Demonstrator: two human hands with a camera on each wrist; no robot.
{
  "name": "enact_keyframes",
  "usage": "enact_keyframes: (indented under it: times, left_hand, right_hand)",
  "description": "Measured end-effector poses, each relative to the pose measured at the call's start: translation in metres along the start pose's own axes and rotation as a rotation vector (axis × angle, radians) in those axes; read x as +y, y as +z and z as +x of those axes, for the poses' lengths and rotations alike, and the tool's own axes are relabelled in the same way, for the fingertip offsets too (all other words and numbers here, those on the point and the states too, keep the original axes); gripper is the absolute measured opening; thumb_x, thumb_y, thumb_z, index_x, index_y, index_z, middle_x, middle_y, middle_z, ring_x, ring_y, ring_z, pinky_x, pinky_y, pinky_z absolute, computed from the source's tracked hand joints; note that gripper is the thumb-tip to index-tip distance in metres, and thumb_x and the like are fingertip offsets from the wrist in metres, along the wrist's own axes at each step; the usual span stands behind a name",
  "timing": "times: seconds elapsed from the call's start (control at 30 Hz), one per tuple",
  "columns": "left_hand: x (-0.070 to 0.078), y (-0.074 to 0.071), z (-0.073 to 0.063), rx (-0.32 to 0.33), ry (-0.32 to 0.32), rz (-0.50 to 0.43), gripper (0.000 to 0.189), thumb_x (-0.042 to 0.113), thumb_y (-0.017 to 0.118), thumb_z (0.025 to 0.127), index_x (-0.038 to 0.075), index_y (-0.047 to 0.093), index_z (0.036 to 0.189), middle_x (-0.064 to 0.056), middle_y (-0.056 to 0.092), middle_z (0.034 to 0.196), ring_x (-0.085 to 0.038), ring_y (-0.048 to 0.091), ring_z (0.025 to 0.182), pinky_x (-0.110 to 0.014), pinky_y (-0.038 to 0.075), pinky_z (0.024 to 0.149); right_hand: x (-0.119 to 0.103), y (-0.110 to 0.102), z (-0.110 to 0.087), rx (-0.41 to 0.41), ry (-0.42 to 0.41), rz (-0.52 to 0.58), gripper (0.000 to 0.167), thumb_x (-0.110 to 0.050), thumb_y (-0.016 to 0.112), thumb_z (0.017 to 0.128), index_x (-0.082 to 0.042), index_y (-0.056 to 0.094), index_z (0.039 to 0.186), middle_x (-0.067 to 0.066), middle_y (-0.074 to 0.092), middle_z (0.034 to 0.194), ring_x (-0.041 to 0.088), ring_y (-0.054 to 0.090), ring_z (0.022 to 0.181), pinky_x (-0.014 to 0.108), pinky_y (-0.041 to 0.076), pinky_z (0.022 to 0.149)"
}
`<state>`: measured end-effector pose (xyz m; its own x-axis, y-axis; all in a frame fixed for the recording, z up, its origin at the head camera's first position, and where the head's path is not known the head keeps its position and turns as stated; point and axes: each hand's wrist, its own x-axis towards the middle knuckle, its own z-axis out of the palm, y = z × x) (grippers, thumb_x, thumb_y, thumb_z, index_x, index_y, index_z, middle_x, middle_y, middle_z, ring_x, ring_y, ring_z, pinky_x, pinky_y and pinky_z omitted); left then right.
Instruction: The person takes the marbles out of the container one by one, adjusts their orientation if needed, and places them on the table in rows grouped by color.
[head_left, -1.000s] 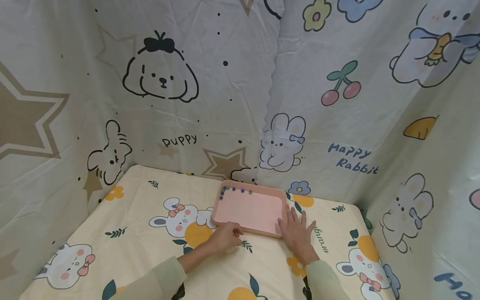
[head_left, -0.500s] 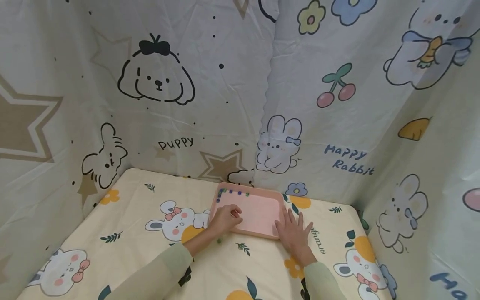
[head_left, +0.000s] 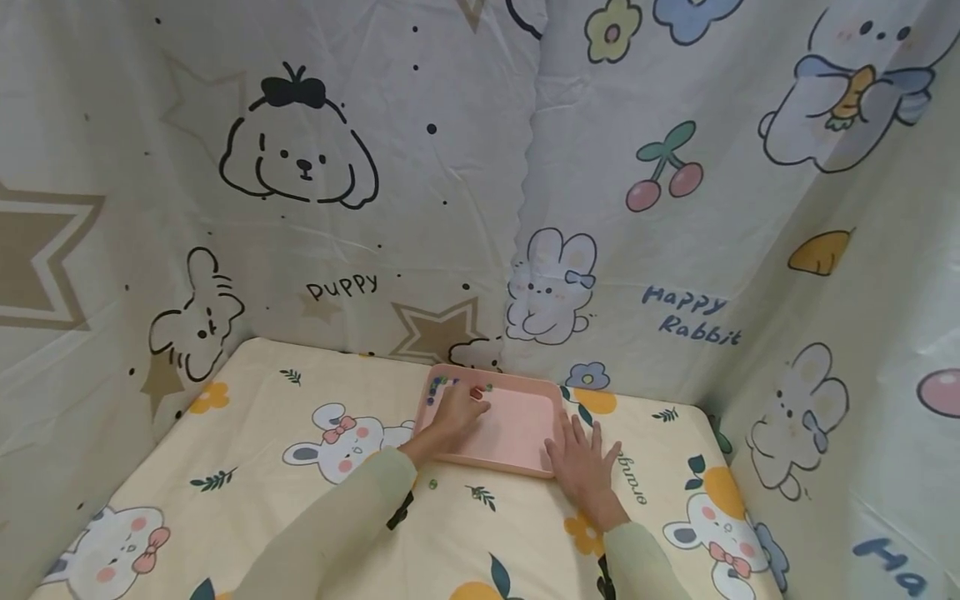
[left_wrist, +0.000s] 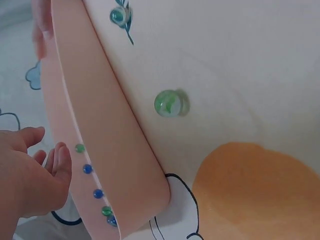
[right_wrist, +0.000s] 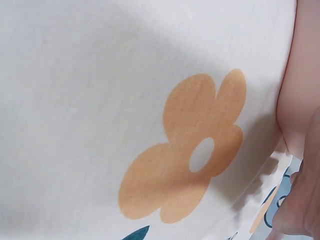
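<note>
My left hand (head_left: 456,417) is over the left part of a shallow pink tray (head_left: 517,454), fingers bent, close to a row of small green and blue glass marbles along the far and left sides. In the left wrist view, this hand (left_wrist: 35,175) is beside a green marble (left_wrist: 80,148) and a blue marble (left_wrist: 87,169), thumb apart from the bent fingers. I cannot tell whether a marble is between its fingertips. My right hand (head_left: 585,467) rests with spread, straight fingers at the tray's right rim; part of it (right_wrist: 300,205) shows in the right wrist view.
On the patterned cloth (head_left: 300,508) before the tray lie a green-and-clear marble (left_wrist: 168,103) and another marble (left_wrist: 119,16) over a printed leaf. Printed curtains (head_left: 450,208) enclose the table at the back and sides.
My left hand has moved from the tray's front edge up and over its inside, near the far marble row. A green marble on the cloth has come into sight. The right hand stays put.
</note>
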<state>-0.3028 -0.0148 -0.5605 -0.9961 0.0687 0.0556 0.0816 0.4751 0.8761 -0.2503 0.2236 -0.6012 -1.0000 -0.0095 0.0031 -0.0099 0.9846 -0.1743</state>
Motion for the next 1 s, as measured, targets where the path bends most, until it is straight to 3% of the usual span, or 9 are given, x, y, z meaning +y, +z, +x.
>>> enact_keyframes:
  times: [0.17,0.4,0.57,0.8,1.0]
  left_hand:
    - [0.001,0.007,0.011,0.014,-0.043,0.014,0.029,0.003,0.07,0.09,-0.004,0.064,0.118,-0.017,0.064,0.106,-0.022,0.059,0.086,-0.034,0.053,0.074]
    - [-0.003,0.019,0.027,0.046,-0.075,0.036,0.021,0.005,0.07,0.092,0.001,0.067,0.112,-0.01,0.063,0.098,-0.021,0.058,0.084,-0.034,0.051,0.071]
    - [-0.007,0.028,0.037,0.078,-0.07,0.058,0.019,0.004,0.07,0.092,0.001,0.069,0.11,-0.011,0.065,0.101,-0.022,0.061,0.088,-0.037,0.053,0.077]
    - [-0.007,0.035,0.041,0.102,-0.055,0.132,0.025,0.001,0.072,0.089,0.0,0.07,0.114,-0.014,0.069,0.107,-0.027,0.065,0.102,-0.041,0.053,0.087]
    - [-0.009,0.036,0.045,0.132,-0.07,0.173,0.021,-0.001,0.071,0.088,0.001,0.071,0.109,-0.012,0.07,0.1,-0.025,0.066,0.092,-0.039,0.055,0.083]
  right_hand:
    - [0.003,-0.001,0.002,-0.001,-0.007,0.001,0.071,-0.053,0.038,0.102,-0.018,0.018,0.161,0.013,0.021,0.163,0.05,0.007,0.146,0.077,-0.004,0.104]
    - [0.004,-0.003,0.0,0.009,-0.002,-0.006,0.071,-0.052,0.04,0.102,-0.018,0.02,0.16,0.013,0.023,0.162,0.05,0.01,0.146,0.077,-0.001,0.104]
    - [0.004,-0.002,-0.001,0.007,0.007,-0.003,0.071,-0.053,0.041,0.102,-0.018,0.02,0.16,0.012,0.024,0.162,0.049,0.01,0.146,0.077,-0.001,0.105]
    - [0.004,0.002,-0.001,0.017,0.005,-0.014,0.071,-0.054,0.041,0.101,-0.02,0.021,0.16,0.011,0.024,0.162,0.049,0.011,0.146,0.077,0.0,0.105]
    - [0.002,-0.001,-0.002,0.016,0.004,-0.005,0.071,-0.055,0.041,0.101,-0.021,0.021,0.16,0.01,0.024,0.162,0.048,0.011,0.146,0.077,0.001,0.105]
